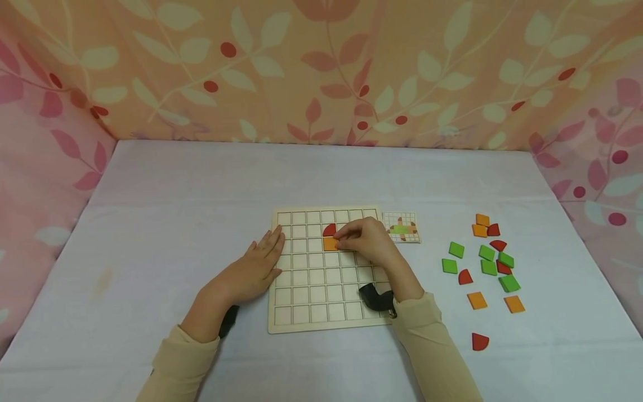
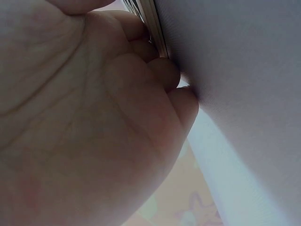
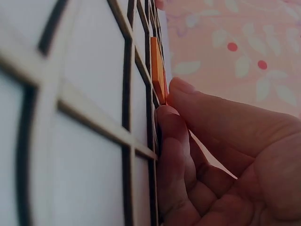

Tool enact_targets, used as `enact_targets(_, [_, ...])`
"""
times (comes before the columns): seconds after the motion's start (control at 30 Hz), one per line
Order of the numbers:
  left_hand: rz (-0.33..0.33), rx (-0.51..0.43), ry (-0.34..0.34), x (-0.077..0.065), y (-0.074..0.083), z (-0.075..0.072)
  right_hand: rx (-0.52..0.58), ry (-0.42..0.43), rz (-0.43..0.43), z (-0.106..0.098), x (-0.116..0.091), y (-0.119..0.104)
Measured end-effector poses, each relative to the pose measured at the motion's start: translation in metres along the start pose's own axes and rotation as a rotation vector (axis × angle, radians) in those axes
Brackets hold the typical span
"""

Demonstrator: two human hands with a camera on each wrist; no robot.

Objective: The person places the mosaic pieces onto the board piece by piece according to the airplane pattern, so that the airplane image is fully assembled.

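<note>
A wooden grid board [image 1: 300, 294] lies flat on the table. One red quarter-circle tile [image 1: 329, 229] is on it in an upper cell, and an orange square tile [image 1: 330, 244] sits just below. My right hand [image 1: 369, 241] reaches over from the right, thumb and fingertips pinching the orange tile's near edge. The right wrist view shows this orange tile [image 3: 158, 70] by the thumb tip, standing slightly proud of the grid bars. Along the board's left edge my left hand [image 1: 253, 271] rests with fingers extended, fingertips against the rim; its wrist view shows mostly palm.
A small pattern card [image 1: 402, 227] lies at the board's upper right. Farther right are scattered green squares [image 1: 456, 249], orange squares [image 1: 477, 300] and red quarter-circles [image 1: 480, 341]. A floral curtain [image 1: 321, 72] hangs behind the white-covered table [image 1: 150, 178].
</note>
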State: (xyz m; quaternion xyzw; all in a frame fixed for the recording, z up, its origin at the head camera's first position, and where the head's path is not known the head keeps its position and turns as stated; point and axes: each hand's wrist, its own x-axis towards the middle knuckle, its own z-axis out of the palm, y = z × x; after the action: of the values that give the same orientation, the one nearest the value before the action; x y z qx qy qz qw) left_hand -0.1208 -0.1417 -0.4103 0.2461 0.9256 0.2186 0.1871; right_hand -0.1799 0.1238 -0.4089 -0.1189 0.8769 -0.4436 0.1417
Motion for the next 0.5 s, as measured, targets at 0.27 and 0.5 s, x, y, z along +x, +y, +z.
enact_targets(0.27, [-0.001,-0.015,-0.002,0.0,0.001,-0.001,0.161,-0.033,0.029,-0.009,-0.003,0.003])
enact_targets(0.5, [0.001,-0.011,0.004,-0.001,0.001,0.0,0.225,0.041,0.066,-0.029,-0.009,0.01])
